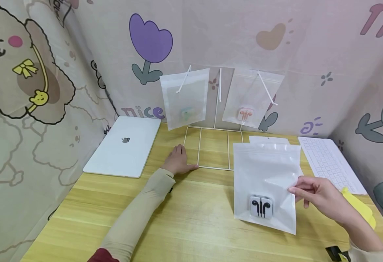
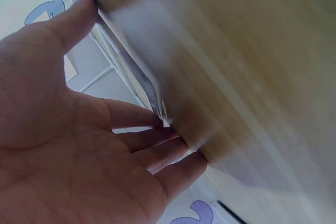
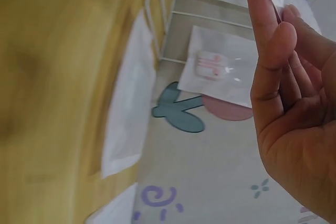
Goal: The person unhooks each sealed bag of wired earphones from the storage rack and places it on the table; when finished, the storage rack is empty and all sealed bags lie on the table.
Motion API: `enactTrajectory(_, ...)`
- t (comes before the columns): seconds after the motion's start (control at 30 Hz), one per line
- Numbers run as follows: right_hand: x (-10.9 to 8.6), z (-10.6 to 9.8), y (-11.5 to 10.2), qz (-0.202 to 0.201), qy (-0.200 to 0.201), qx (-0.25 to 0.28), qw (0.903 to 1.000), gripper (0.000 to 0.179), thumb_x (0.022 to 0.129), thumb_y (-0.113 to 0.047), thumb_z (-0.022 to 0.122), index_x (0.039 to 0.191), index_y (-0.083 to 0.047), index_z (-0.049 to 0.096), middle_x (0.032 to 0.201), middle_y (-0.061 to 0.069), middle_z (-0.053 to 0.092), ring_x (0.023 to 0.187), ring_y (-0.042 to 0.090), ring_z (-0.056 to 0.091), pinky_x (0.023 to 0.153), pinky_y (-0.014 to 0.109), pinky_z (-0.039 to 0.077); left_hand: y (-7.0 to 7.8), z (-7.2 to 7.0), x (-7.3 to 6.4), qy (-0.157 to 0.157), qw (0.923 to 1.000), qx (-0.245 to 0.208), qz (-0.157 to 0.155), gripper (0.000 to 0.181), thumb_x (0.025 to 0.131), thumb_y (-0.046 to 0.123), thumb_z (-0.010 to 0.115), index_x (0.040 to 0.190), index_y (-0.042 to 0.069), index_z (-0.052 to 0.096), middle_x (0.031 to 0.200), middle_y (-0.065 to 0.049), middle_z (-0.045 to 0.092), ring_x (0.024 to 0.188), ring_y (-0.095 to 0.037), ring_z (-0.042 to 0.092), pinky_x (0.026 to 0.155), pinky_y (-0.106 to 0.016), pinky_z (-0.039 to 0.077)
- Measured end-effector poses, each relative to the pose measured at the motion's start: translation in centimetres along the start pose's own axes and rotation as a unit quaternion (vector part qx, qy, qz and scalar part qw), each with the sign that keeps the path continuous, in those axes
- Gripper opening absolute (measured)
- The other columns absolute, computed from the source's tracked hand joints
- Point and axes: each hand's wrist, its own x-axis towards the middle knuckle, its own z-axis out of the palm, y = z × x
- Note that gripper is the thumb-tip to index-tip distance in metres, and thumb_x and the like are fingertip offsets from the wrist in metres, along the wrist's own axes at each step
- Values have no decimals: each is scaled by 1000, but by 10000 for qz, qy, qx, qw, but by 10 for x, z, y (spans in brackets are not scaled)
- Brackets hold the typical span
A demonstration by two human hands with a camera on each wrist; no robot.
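My right hand (image 1: 322,198) pinches the right edge of a white resealable bag (image 1: 266,169) between thumb and fingers. Boxed earphones (image 1: 261,206), black in a clear square case, show low in the bag. Toward the back, my left hand (image 1: 177,162) rests at the front left corner of a white wire display rack (image 1: 199,149), thumb along the front wire, fingers spread and nearly straight. From the rack's left hook hangs a bag (image 1: 185,92) with a pale green item inside; on the right hook hangs another bag (image 1: 255,91) with pink earphones (image 1: 245,114). Nothing hangs on the middle hook (image 1: 220,85).
A closed silver laptop (image 1: 124,147) lies left of the rack. Behind the held bag, partly hidden, lie more white bags (image 1: 268,139). A white keyboard (image 1: 328,163) stands at the right, with a yellow object (image 1: 359,207) by my right wrist. Printed curtain (image 1: 211,32) surrounds the table.
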Motion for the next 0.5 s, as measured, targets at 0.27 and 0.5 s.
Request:
enactTrajectory(0.27,-13,7,20,362,-335,237,9985,12,97,-4,62,92,-11,70,73,3,69,65,18,65,47,32,51,-1,1,1,21,10000,10,-36,109,90,64,57,150,-15,14,156,-30,17,145,-41,17,117,-45,19)
enactTrajectory(0.5,-28,8,40,883,-908,623,9900,10,100,-9,59,96,-5,67,71,7,67,59,20,61,47,32,51,-1,2,2,46,10000,-21,2,108,90,64,58,150,-16,15,156,-31,18,144,-42,17,117,-45,18)
